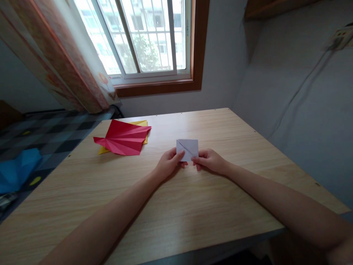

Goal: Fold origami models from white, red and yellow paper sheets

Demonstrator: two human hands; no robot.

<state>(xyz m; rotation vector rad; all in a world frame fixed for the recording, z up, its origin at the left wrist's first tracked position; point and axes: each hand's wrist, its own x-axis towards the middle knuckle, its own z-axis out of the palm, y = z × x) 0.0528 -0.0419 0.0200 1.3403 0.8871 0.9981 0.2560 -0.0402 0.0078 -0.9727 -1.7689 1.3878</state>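
A small white folded paper square (188, 149), creased along a diagonal, lies near the middle of the light wooden tabletop (171, 213), a little toward its far edge. The left hand (168, 163) pinches the square's near left corner between thumb and fingers, and the right hand (210, 161) pinches its near right corner in the same way, both hands closed narrowly on the paper. Well apart, toward the far left corner of the tabletop, a red pleated sheet of paper (123, 138) lies on top of a yellow paper sheet (140, 123), whose edges show beneath it.
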